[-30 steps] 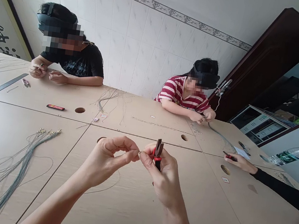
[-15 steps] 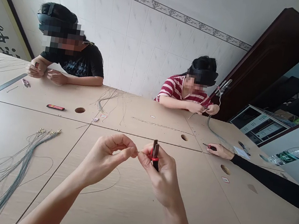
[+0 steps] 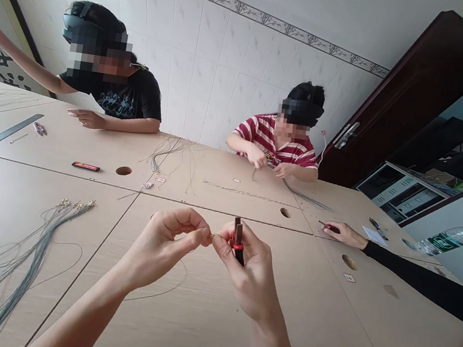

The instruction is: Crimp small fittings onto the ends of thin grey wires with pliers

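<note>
Above the middle of the table, my left hand [image 3: 175, 246] is closed, thumb and forefinger pinching the end of a thin cord [image 3: 173, 289] that loops down behind the wrist. My right hand [image 3: 247, 268] meets it fingertip to fingertip and holds pliers [image 3: 237, 241] with dark jaws and red-and-black handles, jaws pointing up. Its thumb and forefinger also pinch near the same cord end; the tiny piece between the fingertips is too small to make out. To the left lies a bundle of grey-green cords [image 3: 39, 252] with gold-coloured metal ends [image 3: 79, 204].
Two people sit across the table [image 3: 207, 332]; a third person's hand [image 3: 346, 235] at the right holds a small tool. A steel ruler [image 3: 9, 131], a red-and-black box [image 3: 86, 166], more cords [image 3: 157, 159], round table holes [image 3: 124, 171] and a plastic bottle [image 3: 450, 240] are about.
My hands stay almost still, the pliers tilting slightly left. The person at the left stretches an arm outward. The person in stripes has shifted left, bringing cords down to the table.
</note>
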The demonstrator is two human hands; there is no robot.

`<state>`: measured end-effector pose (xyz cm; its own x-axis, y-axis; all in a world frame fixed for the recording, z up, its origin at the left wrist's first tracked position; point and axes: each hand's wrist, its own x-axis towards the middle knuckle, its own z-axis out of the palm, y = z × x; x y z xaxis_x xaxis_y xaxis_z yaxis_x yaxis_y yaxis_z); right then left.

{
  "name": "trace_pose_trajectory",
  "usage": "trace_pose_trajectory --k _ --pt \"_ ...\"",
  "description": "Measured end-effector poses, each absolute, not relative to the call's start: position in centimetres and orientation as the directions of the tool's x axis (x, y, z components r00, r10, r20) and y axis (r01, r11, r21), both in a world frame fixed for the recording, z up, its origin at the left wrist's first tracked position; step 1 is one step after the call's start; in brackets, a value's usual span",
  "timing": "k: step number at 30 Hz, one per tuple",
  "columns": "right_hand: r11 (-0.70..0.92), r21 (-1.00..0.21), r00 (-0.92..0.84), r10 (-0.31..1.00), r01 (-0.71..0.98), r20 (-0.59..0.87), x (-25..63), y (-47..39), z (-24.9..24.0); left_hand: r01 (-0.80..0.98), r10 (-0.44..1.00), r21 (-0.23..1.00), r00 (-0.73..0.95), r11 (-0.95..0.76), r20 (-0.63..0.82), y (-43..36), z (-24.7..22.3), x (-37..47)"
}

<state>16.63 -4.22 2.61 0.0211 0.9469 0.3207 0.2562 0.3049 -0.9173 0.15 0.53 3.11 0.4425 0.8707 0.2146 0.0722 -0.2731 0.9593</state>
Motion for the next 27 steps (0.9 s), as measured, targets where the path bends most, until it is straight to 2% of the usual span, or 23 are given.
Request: trace_pose_trajectory --k 27 --pt "0.325 -0.93 0.056 0.939 0.171 0.339 16.31 -3.96 2.07 0.019 0.879 0.961 0.41 -0.277 0.245 0.06 2.79 0.47"
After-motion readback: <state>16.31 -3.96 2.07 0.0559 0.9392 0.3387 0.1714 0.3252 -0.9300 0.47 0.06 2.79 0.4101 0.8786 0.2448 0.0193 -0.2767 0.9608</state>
